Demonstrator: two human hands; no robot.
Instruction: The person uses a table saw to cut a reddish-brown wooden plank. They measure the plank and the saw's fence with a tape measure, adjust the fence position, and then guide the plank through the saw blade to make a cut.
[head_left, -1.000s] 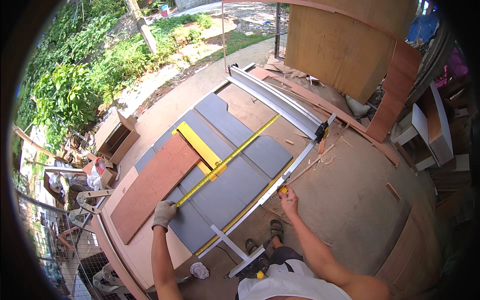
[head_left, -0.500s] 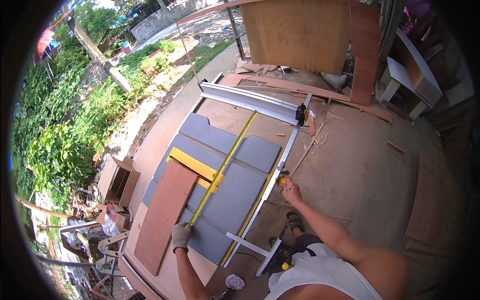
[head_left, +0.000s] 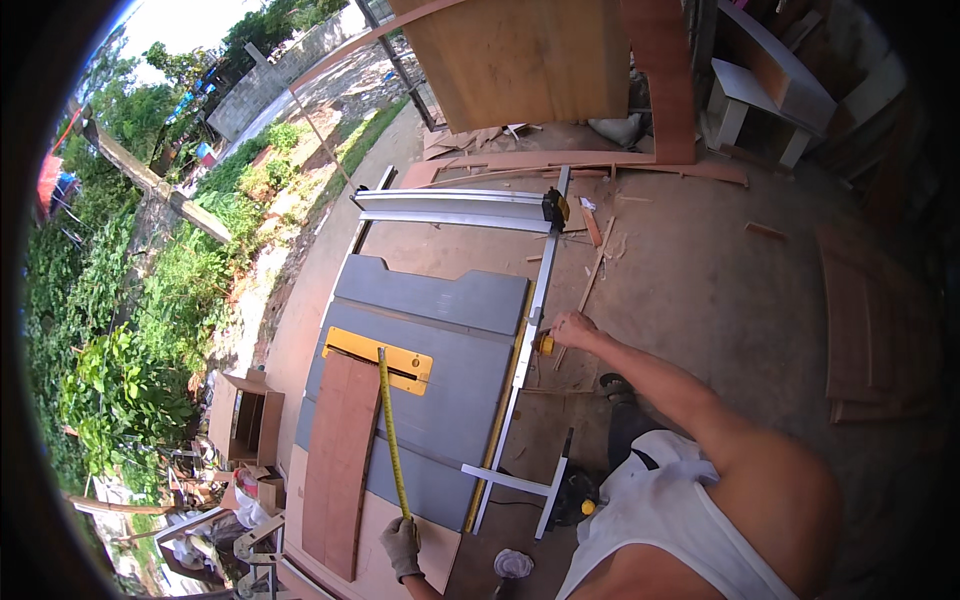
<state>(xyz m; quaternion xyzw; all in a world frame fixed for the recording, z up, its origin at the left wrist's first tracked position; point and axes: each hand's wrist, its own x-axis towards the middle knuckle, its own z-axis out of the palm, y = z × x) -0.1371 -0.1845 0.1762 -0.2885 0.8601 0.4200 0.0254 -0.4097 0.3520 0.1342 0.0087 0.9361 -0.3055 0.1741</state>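
Observation:
A table saw with a grey top point(head_left: 450, 355) stands in front of me, a yellow throat plate point(head_left: 408, 362) set in its middle. My left hand point(head_left: 402, 548), in a grey glove, is closed around a tape measure near the table's near left end. The yellow blade of the tape measure point(head_left: 391, 430) reaches away across the top, its tip over the throat plate; the glove hides the case. A reddish-brown board point(head_left: 340, 465) lies left of the blade. My bare right hand point(head_left: 574, 329) is closed at a yellow knob point(head_left: 545, 344) on the right-hand metal rail point(head_left: 521, 375).
A metal fence point(head_left: 455, 210) crosses the saw's far end. Plywood point(head_left: 520, 65) leans beyond it. An open cardboard box point(head_left: 245, 418) and clutter lie at the left. Wood strips point(head_left: 592, 280) are scattered over the floor at the right. A small white-topped table point(head_left: 765, 90) stands far right.
The tape's blade, which stretched nearly to the fence, now ends at the throat plate. My left hand has drawn back nearer to me. My right hand remains by the rail's yellow knob.

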